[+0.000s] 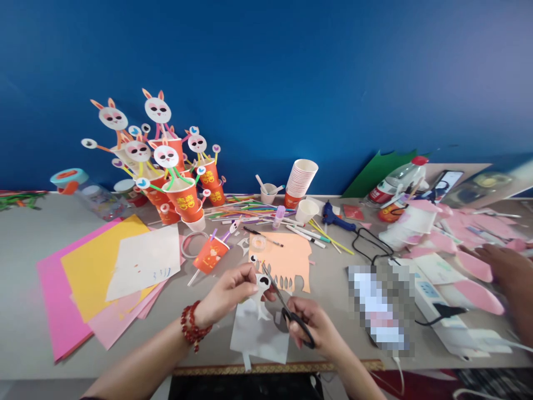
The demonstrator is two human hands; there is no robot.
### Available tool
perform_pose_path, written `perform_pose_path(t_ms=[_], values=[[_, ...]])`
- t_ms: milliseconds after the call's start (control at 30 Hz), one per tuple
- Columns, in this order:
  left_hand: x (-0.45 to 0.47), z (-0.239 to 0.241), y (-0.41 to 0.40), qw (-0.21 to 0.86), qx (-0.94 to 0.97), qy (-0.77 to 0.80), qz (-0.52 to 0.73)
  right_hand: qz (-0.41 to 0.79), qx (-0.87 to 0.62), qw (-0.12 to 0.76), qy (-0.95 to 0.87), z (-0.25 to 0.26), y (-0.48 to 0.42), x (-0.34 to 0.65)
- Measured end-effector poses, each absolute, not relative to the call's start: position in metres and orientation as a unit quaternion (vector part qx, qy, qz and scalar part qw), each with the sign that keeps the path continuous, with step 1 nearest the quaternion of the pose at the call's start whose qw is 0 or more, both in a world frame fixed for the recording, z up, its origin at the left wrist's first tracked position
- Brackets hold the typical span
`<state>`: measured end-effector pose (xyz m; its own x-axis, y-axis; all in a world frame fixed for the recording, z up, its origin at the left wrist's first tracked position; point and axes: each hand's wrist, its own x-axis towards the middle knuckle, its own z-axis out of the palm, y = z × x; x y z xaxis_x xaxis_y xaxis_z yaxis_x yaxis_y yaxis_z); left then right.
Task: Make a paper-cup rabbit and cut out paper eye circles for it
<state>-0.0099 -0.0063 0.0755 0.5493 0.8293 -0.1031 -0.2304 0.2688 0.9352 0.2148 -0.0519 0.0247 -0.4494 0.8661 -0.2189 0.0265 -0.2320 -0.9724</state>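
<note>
Between the fingertips of my left hand (234,291) is a small white paper cutout (262,300) with a black drawn shape on it. My right hand (310,322) grips black-handled scissors (283,304), whose blades reach up beside the cutout's right edge. Below both hands lies a white paper sheet (260,339). An orange paper sheet (287,250) with cut-out notches is just beyond them. Left of it, a red paper cup (211,254) leans over with purple straws in it.
Decorated red cups (187,201) with rabbit faces stand stacked at the back left. Coloured paper (77,269) lies on the left. A blue glue gun (339,219), white cup stack (302,178) and power strip (433,300) are around the right. Another person's hand (495,261) rests at far right.
</note>
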Motion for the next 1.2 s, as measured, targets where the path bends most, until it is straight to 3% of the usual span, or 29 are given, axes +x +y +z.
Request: perform_pose_path(t_ms=[767,1200], values=[[-0.006,0.089,0.006,0.723,0.547,0.309,0.289,0.653,-0.452,0.301,-0.528,0.018,-0.053,0.232],[0.008,0.072,0.009,0.684,0.585,0.359,0.248,0.597,-0.449,0.471,-0.469,0.044,-0.031,0.224]])
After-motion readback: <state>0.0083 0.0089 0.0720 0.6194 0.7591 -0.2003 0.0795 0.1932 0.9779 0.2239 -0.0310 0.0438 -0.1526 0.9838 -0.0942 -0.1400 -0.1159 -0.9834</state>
